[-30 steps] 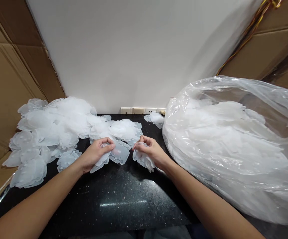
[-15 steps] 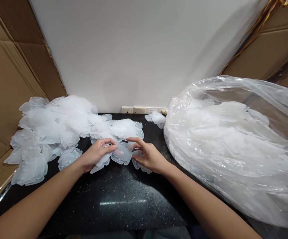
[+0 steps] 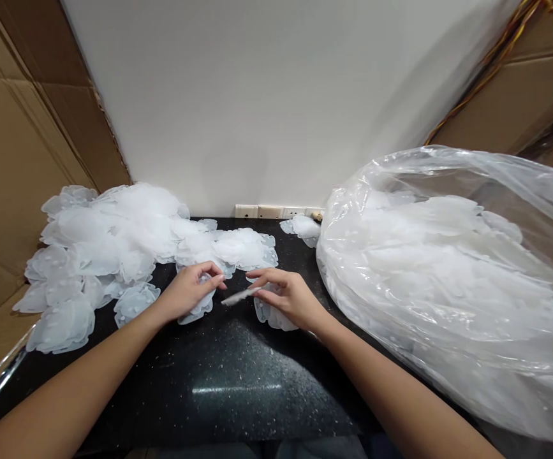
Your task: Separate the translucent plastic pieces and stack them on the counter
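Observation:
My right hand [image 3: 286, 296] pinches a thin, translucent white plastic piece [image 3: 238, 297] between thumb and fingers. The piece is tilted so it shows nearly edge-on, above the black tabletop. My left hand [image 3: 191, 290] is just left of it, thumb and fingertips slightly apart, not touching the piece. Beneath the left hand lies a small pile of similar pieces [image 3: 198, 310], partly covered by it. Another small pile [image 3: 271, 313] shows below my right hand, partly hidden by the fingers. Behind both hands is a spread of overlapping pieces [image 3: 242, 247].
A large heap of the plastic pieces [image 3: 132, 220] fills the left back. On the right stands a big clear plastic bag [image 3: 333, 268] full of them. Sockets [image 3: 270, 211] line the wall's foot. Cardboard [image 3: 13, 146] rises at the left, and the black tabletop [image 3: 238, 408] extends in front.
The plastic piece was face-on between both hands. My left fingers have let go of it, and my right hand now holds it, turned edge-on.

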### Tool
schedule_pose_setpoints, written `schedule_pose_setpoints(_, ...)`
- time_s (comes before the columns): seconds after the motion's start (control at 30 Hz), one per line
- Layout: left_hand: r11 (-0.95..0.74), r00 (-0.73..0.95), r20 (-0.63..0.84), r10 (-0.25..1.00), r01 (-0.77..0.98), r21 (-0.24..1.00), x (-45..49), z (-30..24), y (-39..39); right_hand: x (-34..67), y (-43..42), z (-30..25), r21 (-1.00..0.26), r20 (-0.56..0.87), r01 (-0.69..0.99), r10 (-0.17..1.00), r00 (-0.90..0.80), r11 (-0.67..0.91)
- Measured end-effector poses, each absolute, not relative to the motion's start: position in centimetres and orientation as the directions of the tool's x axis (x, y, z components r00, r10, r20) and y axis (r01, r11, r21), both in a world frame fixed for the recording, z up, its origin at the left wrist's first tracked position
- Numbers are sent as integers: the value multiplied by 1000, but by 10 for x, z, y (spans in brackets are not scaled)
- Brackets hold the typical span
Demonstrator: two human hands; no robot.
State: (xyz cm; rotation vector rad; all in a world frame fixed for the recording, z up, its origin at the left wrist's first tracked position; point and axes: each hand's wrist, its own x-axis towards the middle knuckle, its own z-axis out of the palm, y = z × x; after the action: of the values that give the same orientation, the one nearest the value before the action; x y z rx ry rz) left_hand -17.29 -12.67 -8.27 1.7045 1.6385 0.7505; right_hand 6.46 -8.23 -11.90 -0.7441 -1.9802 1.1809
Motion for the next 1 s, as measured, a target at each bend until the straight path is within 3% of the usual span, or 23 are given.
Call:
schedule_pose_setpoints(0.07,-75,27,96,995,830,553,-183,-85,-122,63,-81,-122,-981,131,52,828,-546,189)
schedule_pose_setpoints(0.13,-69,14,148,989,925,373,-192,-87,-117,62,-79,-125,-998,-25,-37,840,-541,-54)
schedule_pose_setpoints(0.23,-59,17,161,987,963,262,-198,-91,-114,61,-77,-128,-953,-166,-125,819,-550,-277)
schedule_pose_setpoints(0.57,-87,69,164,984,991,104,-181,-94,-114,59,-80,-122,-873,-263,-178,744,-614,-455)
schedule_pose_setpoints(0.67,-90,42,214,976,972,217,-181,-91,-116,59,-81,-120,-873,-275,-158,734,-621,-461)
schedule_pose_setpoints(0.77,-80,-42,224,974,856,510,-178,-86,-121,60,-79,-122,-893,-246,-167,764,-596,-419)
schedule_pose_setpoints(0.87,13,-103,58,993,583,813,-170,-79,-128,61,-76,-125,-919,-215,-156,791,-573,-363)
schedule_pose_setpoints(1.0,225,-1,-233,973,251,941,-160,-75,-136,63,-73,-127,-975,-113,-108,846,-522,-197)
